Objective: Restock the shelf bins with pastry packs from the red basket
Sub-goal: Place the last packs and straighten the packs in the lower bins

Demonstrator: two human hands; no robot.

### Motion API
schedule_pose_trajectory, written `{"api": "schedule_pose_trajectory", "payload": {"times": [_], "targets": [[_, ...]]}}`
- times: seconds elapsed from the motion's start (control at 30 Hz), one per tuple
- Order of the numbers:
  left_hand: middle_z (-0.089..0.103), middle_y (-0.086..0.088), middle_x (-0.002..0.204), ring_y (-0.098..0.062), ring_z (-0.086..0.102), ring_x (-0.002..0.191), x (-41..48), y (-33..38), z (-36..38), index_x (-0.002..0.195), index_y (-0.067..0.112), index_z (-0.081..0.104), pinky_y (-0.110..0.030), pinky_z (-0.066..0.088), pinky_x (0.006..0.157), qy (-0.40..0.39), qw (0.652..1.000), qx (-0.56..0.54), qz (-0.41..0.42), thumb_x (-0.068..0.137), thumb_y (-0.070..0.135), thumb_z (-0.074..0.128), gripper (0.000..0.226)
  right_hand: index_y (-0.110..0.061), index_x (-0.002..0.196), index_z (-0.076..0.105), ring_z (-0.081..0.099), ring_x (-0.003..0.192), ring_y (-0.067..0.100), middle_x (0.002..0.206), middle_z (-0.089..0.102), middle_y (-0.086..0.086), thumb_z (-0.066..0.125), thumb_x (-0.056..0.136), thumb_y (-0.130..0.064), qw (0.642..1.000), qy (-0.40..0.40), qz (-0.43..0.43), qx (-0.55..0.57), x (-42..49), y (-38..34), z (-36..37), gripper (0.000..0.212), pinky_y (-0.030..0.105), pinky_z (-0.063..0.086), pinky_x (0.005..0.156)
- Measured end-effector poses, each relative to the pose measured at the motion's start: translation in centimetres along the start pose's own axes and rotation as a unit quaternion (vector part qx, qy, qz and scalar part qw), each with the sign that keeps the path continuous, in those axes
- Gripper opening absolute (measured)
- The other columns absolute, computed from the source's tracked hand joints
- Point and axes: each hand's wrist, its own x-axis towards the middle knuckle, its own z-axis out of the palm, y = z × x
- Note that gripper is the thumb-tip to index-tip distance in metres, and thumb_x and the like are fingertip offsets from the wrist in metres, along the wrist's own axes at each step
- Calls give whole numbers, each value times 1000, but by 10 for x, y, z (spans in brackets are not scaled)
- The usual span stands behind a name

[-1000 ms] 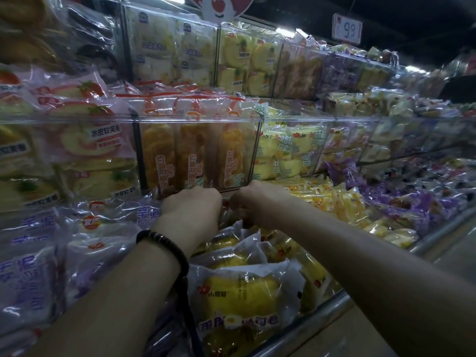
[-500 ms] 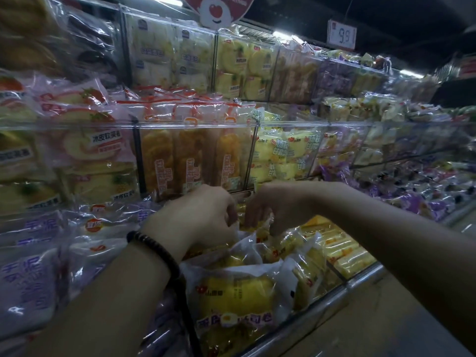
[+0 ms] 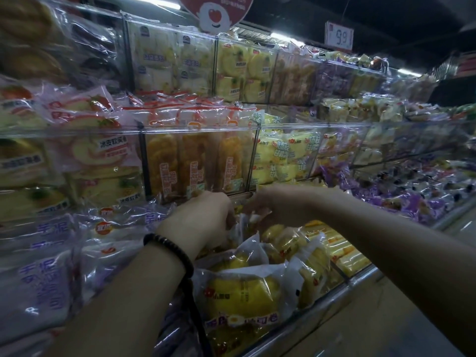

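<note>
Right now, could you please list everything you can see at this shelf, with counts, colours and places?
yellow pastry packs: several, yellow in clear wrap, front bottom bin
orange bread packs: three showing, orange, upright in middle clear bin
purple-lettered packs: several, white and purple, bottom left
purple packs: many, purple, bottom right
price sign: one, red and white, top right
bracelet: one, black, left wrist
left hand: one, among yellow packs, fingers hidden
right hand: one, beside it, fingers hidden
</note>
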Motion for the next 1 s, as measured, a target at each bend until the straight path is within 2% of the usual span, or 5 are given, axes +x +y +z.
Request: {"api": "schedule_pose_trajectory", "payload": {"times": [0.07,0.37,0.6,0.8,1.0], "targets": [[68,2,96,-23,69,83,2,-1,0,86,31,72,-41,65,73,-2,1000,13,-1,73,27,89,21,-29,109,70,67,94,14,102,69,-8,76,94,-27,998,57,15,6,-2,-1,-11,16,42,59,84],[69,3,95,-19,69,84,2,-5,-2,92,31,76,-38,65,75,-14,1000,8,-10,73,28,91,25,-38,133,61,63,78,15,100,64,-8,65,100,-21,970,119,75,-197,12,-23,-12,37,27,51,55],[69,6,100,-16,67,88,-5,-5,-12,95,33,76,-35,63,75,-27,999,-1,-22,77,35,88,22,-26,134,62,55,65,12,95,61,-3,61,101,-12,953,129,89,-258,16,-38,-10,36,28,51,52],[67,5,101,-17,65,92,-5,-5,-15,95,33,73,-34,60,76,-45,999,-3,-26,74,32,92,28,-21,126,65,67,82,20,100,64,-2,60,101,-10,952,141,68,-262,10,-43,2,28,36,63,67],[67,6,105,-19,65,95,-3,-4,-13,91,36,70,-36,60,80,-56,998,4,-6,77,34,88,23,-26,126,66,62,79,21,92,52,-3,60,102,-13,958,127,48,-254,14,-45,10,28,32,51,58]]}}
